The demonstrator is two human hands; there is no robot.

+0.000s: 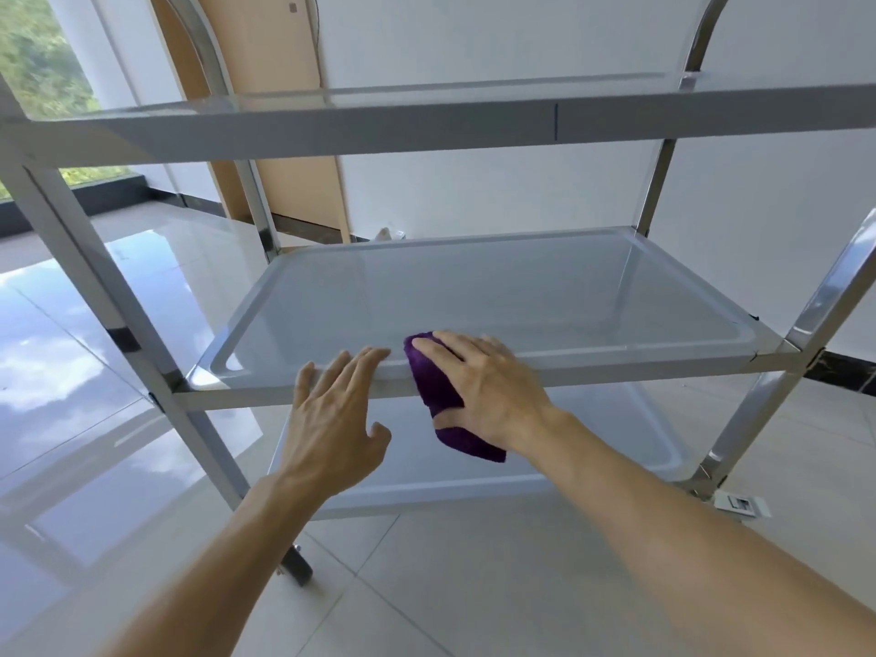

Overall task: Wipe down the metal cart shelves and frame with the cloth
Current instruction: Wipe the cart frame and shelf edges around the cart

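Right hand (483,391) wrapped round cloth (438,395), rubbing middle shelf (521,296) rim; left hand (332,419) flat, empty, steadying cart (332,130).

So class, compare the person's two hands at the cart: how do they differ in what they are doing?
The right hand presses the purple cloth onto the middle shelf's front rim; the left hand holds nothing. The right hand's thumb tucks round the cloth; the left hand's thumb is spread free. The left hand's fingers touch bare metal; the right hand's lie on cloth. Both rest on the same front edge.
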